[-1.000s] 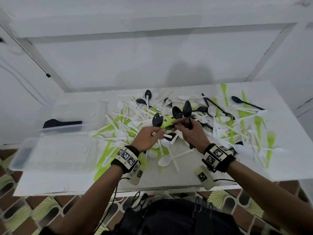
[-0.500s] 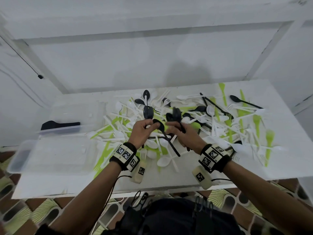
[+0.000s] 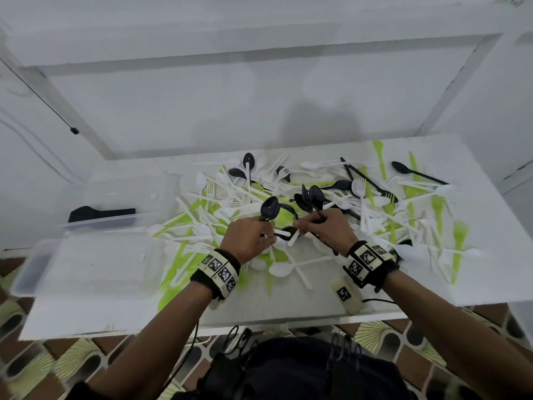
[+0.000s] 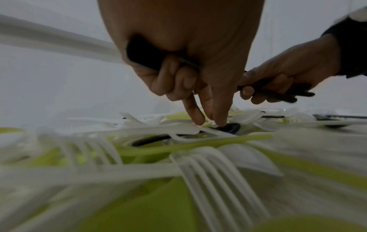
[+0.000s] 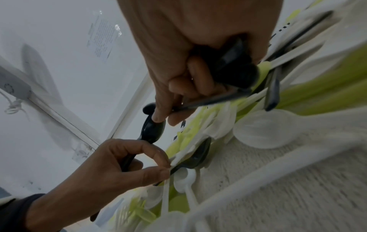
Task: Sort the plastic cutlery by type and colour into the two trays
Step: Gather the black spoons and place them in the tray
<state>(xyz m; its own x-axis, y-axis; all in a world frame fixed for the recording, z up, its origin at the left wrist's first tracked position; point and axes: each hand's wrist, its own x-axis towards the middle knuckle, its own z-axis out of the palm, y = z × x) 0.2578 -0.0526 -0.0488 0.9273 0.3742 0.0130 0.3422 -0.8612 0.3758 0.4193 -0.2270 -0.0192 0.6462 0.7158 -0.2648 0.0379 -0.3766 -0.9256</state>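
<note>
Motion blur smears the forks in the lower half of the left wrist view. The cutlery heap (image 3: pixel 331 203), thin glossy plastic in white, lime and black, spreads across the table (image 3: pixel 288 301) at centre frame. Left hand (image 3: pixel 248 241) grips a black spoon (image 3: pixel 269 209) while pinching into the heap. Right hand (image 3: pixel 326 229) clutches several black spoons (image 3: pixel 313 197). Two clear trays (image 3: pixel 86 267) sit at left; the farther holds black pieces.
</note>
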